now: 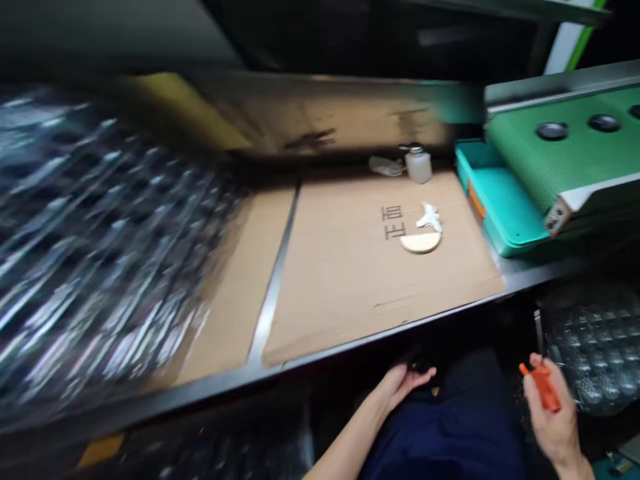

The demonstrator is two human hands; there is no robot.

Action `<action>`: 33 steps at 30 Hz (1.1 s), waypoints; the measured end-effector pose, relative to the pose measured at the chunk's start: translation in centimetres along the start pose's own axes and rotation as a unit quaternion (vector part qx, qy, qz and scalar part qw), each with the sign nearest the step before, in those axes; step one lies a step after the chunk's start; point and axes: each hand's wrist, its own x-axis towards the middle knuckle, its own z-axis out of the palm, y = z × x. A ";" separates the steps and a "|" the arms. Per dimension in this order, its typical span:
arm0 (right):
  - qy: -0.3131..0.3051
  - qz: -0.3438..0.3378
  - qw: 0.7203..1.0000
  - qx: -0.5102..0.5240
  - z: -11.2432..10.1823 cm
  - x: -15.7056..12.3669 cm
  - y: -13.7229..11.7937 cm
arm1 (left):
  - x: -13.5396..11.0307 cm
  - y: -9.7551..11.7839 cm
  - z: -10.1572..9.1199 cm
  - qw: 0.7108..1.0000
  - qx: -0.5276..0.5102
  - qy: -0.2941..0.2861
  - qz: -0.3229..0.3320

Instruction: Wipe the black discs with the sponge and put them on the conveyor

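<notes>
My right hand (557, 413) is closed around an orange-handled knife (547, 389) at the lower right, its thin metal blade pointing up and away. Low in the middle, over my dark-blue lap, is my left hand (400, 387). Its fingers are curled at a small dark thing (419, 366), which merges with the shadow and whose kind I cannot make out. Both hands are below the front edge of the cardboard-covered bench (340, 287). On the cardboard lie a pale half-round piece (421, 243) and a crumpled white scrap (430, 218).
Blurred clear plastic trays (100, 247) are stacked at the left. A small translucent bottle (419, 165) stands at the back. A teal bin (505, 207) sits beneath the end of a green conveyor (575, 147) carrying black round parts (552, 131). Another clear blister tray (597, 353) is at the right.
</notes>
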 end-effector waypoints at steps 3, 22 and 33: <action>-0.241 -0.027 0.967 -0.083 3.2 -4.3 -2.2 | 2.2 0.1 0.2 0.988 -0.141 0.061 0.014; -0.470 -0.105 0.793 -0.373 7.9 -2.1 -10.1 | 3.9 -0.5 -1.0 0.971 -0.160 0.075 0.160; -0.453 -0.076 0.815 -0.352 7.8 -1.2 -9.9 | 2.2 -0.6 0.3 0.949 0.047 0.071 0.304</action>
